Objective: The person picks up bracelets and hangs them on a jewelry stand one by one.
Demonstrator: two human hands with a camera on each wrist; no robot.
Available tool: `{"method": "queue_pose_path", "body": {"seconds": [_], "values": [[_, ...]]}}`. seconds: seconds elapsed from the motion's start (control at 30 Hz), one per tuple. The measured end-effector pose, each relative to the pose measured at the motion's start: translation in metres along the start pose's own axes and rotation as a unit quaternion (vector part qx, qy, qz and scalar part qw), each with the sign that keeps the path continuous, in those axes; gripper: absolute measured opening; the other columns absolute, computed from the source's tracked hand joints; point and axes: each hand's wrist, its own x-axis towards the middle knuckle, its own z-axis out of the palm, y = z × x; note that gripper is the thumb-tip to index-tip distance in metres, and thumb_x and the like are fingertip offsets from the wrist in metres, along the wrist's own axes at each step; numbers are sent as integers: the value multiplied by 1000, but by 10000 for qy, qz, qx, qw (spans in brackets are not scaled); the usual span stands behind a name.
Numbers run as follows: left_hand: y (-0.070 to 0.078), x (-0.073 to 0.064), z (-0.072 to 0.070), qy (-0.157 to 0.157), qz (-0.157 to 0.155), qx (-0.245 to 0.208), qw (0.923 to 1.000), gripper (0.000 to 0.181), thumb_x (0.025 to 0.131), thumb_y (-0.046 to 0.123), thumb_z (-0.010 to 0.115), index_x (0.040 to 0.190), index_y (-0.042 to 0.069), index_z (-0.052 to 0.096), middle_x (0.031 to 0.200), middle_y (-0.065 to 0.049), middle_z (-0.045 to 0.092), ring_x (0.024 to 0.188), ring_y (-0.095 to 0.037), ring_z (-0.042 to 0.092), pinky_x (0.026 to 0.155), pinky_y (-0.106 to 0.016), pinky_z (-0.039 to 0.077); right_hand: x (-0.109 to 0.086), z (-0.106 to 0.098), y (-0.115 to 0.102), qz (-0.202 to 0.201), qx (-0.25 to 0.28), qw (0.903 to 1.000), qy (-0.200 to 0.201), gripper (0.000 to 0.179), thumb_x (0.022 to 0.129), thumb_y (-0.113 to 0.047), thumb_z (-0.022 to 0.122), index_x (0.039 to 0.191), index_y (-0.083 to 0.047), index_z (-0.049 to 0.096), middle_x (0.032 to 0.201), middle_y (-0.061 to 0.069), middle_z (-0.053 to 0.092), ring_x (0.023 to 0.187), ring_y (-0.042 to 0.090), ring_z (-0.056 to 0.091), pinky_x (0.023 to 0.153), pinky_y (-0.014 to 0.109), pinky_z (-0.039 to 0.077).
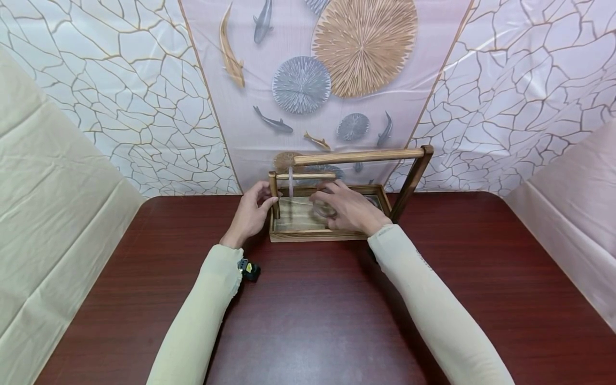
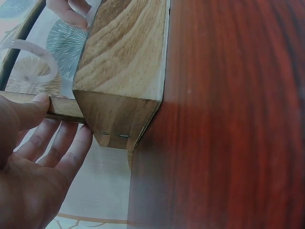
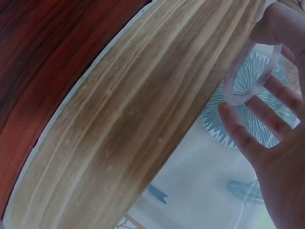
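Note:
A wooden display stand [image 1: 300, 235] has a tray-like base, a tall post with a long upper bar [image 1: 358, 156], and a shorter post with a lower bar. My left hand [image 1: 249, 213] grips the short left post [image 1: 275, 187], thumb on the near side and fingers behind, also seen in the left wrist view. Over the tray, my right hand [image 1: 350, 206] holds a translucent bangle [image 3: 232, 86] between thumb and fingers. Another pale translucent bangle [image 1: 291, 182] hangs from the upper bar near its left end. My right hand hides part of the lower bar.
The stand is at the back of a dark red wooden table [image 1: 308, 310], close to a patterned backdrop [image 1: 269, 144]. Something round lies in the tray's right end, mostly hidden by my right hand. A small black device [image 1: 249, 270] is at my left wrist.

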Motion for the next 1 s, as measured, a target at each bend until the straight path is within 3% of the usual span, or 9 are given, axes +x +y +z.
{"method": "queue_pose_path", "body": {"seconds": [0.27, 0.7, 1.0], "values": [[0, 0, 0, -33, 8, -25, 10000, 25, 103, 11, 59, 126, 2, 56, 125, -19, 71, 119, -31, 64, 99, -47, 51, -5, 0, -1, 79, 71, 9997, 216, 60, 77, -13, 77, 133, -25, 62, 128, 1, 56, 113, 24, 49, 91, 41, 52], [0, 0, 0, -26, -20, 49, 10000, 24, 104, 13, 59, 126, 4, 57, 124, -17, 71, 120, -30, 64, 100, -47, 51, -11, 3, -4, 585, 327, 9973, 304, 66, 74, -11, 76, 136, -26, 60, 140, 2, 52, 124, 23, 46, 87, 41, 55], [0, -1, 0, -3, -65, 131, 9999, 24, 103, 15, 59, 126, 5, 57, 122, -16, 69, 120, -31, 63, 100, -48, 50, -14, 5, -6, 728, 645, 9941, 472, 65, 75, -10, 75, 135, -28, 61, 139, -1, 51, 120, 20, 45, 77, 38, 52]]}}
